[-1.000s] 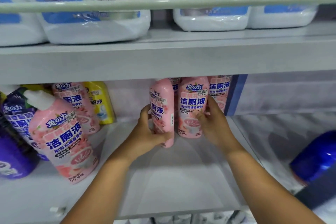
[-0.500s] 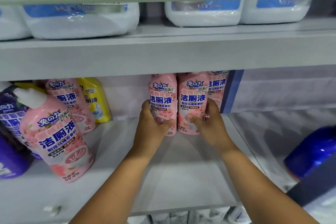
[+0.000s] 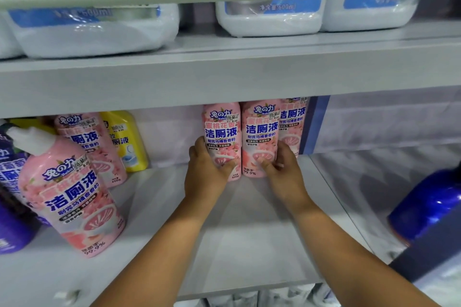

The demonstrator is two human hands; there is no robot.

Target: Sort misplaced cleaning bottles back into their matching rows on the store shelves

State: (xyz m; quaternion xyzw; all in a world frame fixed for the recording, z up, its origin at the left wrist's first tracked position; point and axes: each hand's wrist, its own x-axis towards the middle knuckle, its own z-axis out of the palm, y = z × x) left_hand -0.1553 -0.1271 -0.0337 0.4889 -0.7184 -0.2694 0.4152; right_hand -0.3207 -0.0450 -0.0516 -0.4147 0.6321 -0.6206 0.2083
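Far left, a pink bottle (image 3: pixel 72 197) leans, unsorted. Mid-shelf (image 3: pixel 249 232): left hand (image 3: pixel 207 172) grasps the row-end pink bottle (image 3: pixel 222 139) low; right hand (image 3: pixel 282 169) clasps its neighbour (image 3: pixel 259 137). Full, rigid, slick plastic, probably heavyish; grip the waist. A second ago the left one stood skewed; now squared, touching.

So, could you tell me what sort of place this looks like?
Most likely a shop's cleaning-products aisle: grey shelves hold rows of identical pink bottles, several with small barcode price stickers, and white jugs stand behind a rail above.
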